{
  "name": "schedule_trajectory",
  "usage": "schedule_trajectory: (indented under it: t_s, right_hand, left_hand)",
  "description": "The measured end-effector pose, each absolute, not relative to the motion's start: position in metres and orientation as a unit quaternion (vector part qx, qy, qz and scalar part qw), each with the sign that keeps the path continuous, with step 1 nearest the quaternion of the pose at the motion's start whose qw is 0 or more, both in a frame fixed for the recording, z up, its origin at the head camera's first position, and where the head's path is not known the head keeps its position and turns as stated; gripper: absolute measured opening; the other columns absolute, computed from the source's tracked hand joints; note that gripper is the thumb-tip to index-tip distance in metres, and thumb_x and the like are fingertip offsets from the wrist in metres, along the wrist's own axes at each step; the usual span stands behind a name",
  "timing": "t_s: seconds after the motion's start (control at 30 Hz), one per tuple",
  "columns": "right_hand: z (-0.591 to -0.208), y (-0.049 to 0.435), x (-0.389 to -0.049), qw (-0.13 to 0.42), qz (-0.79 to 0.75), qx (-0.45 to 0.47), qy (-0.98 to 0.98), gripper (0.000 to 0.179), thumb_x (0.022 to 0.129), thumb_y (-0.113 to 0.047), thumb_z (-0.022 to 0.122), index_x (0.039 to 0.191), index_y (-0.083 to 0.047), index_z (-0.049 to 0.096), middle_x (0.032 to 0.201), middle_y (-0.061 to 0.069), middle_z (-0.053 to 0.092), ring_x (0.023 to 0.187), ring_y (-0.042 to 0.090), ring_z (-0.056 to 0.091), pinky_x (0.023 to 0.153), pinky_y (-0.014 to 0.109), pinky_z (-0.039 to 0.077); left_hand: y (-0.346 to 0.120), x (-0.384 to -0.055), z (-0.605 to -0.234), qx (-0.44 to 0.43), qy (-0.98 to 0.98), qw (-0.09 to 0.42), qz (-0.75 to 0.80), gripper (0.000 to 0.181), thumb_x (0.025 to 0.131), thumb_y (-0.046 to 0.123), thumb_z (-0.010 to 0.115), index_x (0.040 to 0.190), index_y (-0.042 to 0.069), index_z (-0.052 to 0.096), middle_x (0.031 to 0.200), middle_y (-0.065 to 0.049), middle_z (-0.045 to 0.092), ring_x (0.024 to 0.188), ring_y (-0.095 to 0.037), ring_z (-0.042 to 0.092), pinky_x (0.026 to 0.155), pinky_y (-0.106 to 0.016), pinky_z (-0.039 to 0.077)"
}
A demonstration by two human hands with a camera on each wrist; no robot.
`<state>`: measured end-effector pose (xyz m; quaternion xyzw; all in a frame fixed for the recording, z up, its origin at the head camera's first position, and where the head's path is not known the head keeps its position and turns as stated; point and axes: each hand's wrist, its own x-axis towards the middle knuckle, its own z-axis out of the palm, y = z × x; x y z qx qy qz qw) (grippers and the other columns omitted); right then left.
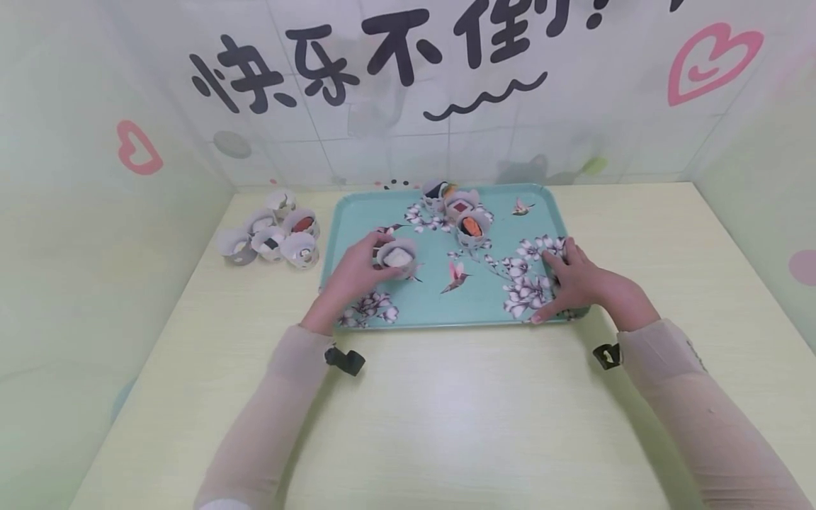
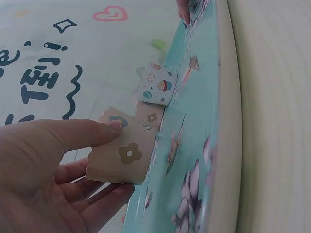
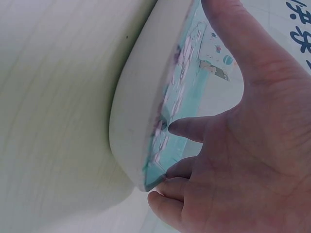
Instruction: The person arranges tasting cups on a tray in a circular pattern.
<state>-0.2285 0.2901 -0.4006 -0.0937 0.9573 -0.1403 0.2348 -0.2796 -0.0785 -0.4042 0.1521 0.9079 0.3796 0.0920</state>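
Note:
My left hand (image 1: pixel 360 268) grips a patterned paper cup (image 1: pixel 398 256) from its side, with thumb and fingers around it. Something white lies inside this cup, and a brown flower print (image 2: pixel 129 153) shows on its wall in the left wrist view. The cup is over the left half of a teal tray (image 1: pixel 370 211) printed with flowers and birds. Spread fingers of my right hand (image 1: pixel 581 282) rest at the tray's right edge. Near the tray's back stand three more cups: one with a dark filling (image 1: pixel 433 204), one with a red square (image 1: pixel 460 207), one with an orange piece (image 1: pixel 472 228).
Left of the tray, several more paper cups cluster on the pale table (image 1: pixel 440 411), among them one with a red filling (image 1: pixel 302 225) and one with a dark piece (image 1: pixel 270 244). A wall with black lettering (image 1: pixel 401 46) rises behind the table; side walls flank it.

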Motion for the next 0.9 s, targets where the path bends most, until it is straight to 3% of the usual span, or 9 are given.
schedule_trajectory:
  t_s: [0.9]
  right_hand:
    - [-0.400,0.290,-0.228,0.232,-0.139,-0.096,0.958,0.133,0.058,-0.064,0.078,0.148,0.004,0.008,0.144,0.042,-0.018,0.134,0.058,-0.005,0.103,0.069,0.020]
  left_hand:
    - [-0.009,-0.290,-0.411,0.192,0.914,0.121,0.338,0.057,0.083,0.028,0.073,0.132,0.015,0.047,0.130,-0.004,0.055,0.121,-0.019,0.050,0.101,-0.036,0.043]
